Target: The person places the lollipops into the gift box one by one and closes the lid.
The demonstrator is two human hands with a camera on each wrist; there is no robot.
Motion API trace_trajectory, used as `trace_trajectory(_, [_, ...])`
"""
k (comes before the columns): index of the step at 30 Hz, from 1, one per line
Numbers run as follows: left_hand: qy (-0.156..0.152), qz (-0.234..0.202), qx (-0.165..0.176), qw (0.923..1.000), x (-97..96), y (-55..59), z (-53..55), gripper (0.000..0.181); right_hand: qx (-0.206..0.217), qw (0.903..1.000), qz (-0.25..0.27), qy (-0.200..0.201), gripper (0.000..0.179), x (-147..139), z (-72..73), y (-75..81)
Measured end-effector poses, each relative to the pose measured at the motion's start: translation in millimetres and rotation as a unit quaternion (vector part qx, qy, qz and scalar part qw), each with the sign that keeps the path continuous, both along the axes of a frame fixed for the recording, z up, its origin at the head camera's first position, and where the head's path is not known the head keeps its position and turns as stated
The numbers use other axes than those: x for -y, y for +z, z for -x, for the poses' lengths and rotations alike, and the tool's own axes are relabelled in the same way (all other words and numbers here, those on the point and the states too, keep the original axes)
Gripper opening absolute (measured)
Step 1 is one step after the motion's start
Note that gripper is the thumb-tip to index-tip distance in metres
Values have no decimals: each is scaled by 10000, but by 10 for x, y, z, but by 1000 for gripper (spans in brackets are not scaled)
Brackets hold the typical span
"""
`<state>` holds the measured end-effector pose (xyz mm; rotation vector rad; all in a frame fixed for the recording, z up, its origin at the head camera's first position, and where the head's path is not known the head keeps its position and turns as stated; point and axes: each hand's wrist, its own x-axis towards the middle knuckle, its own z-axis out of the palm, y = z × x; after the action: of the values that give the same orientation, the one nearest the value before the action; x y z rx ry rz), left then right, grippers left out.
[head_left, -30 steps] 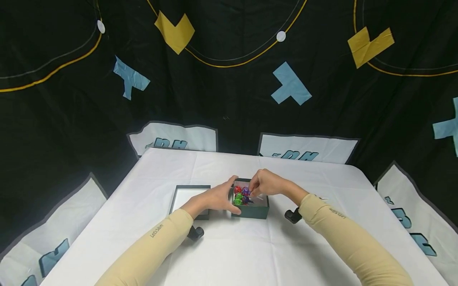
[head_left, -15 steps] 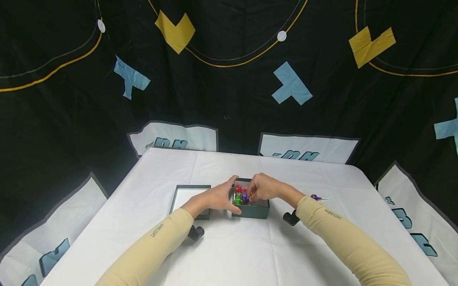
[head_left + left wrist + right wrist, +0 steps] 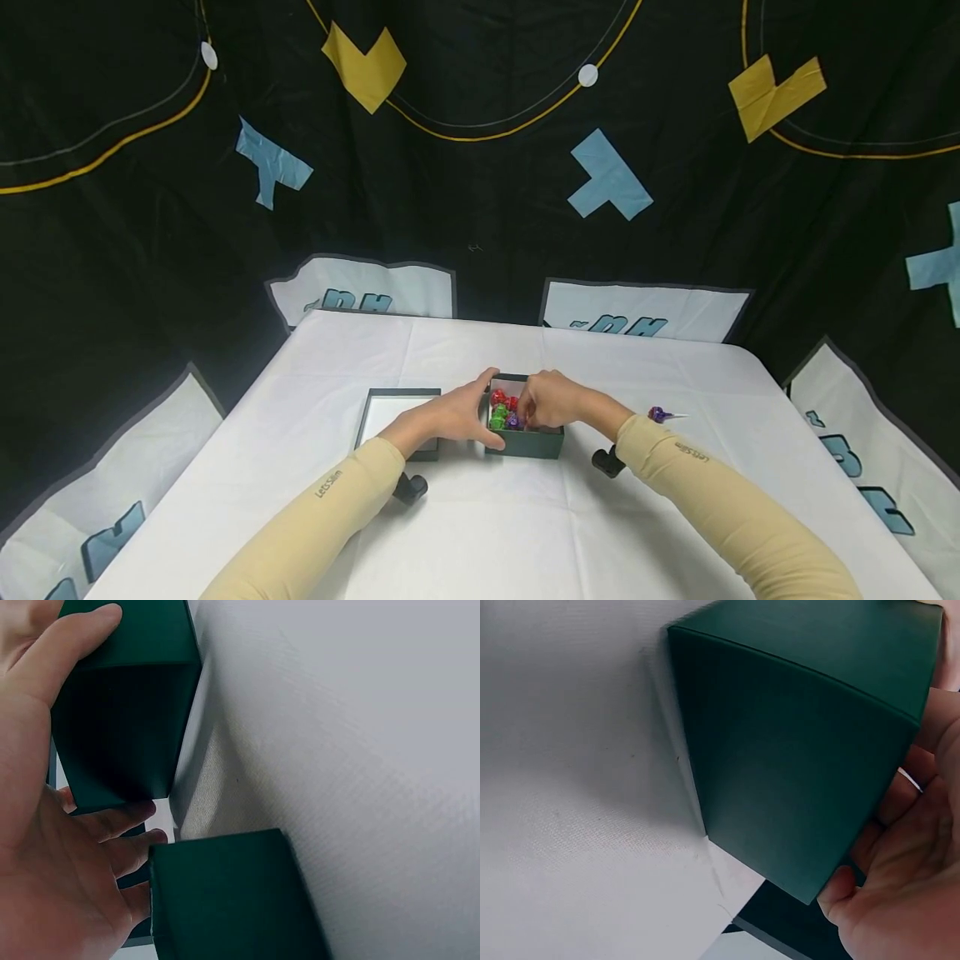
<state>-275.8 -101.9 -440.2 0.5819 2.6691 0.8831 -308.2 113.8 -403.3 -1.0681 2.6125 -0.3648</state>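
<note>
A dark green box (image 3: 525, 444) stands near the middle of the white table. Inside lie foil-wrapped lollipops: red lollipops (image 3: 498, 397), green lollipops (image 3: 498, 414) and a purple lollipop (image 3: 513, 421). My left hand (image 3: 455, 412) holds the box's left side, its thumb (image 3: 90, 634) on the near wall and the other fingers spread along the side. My right hand (image 3: 553, 398) reaches in over the right part of the box with curled fingers, pinching at the purple lollipop; the fingertips are partly hidden. In the right wrist view, the right hand (image 3: 915, 862) curls over the green wall.
Left of the box, under my left wrist, lies the green-edged lid (image 3: 382, 412) with its white inside up. Another purple lollipop (image 3: 658, 414) with a white stick lies on the table (image 3: 480, 533) beyond my right forearm. A black curtain hangs behind.
My right hand has moved down into the box, the purple lollipop shifting nearer the front wall and a red one showing behind it. The loose purple lollipop has come into view. My left hand stays put.
</note>
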Motion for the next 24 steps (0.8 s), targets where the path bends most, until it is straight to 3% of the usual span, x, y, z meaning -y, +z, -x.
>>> trace_trajectory(14, [-1,24,23,10000,3,29,-3,126,-501,9972,-523,-193,14,45,-5,5])
trace_trajectory(24, [-27,2,8,10000,-2,7,1,126,-516,9947,-846,-281,14,63,-7,-2])
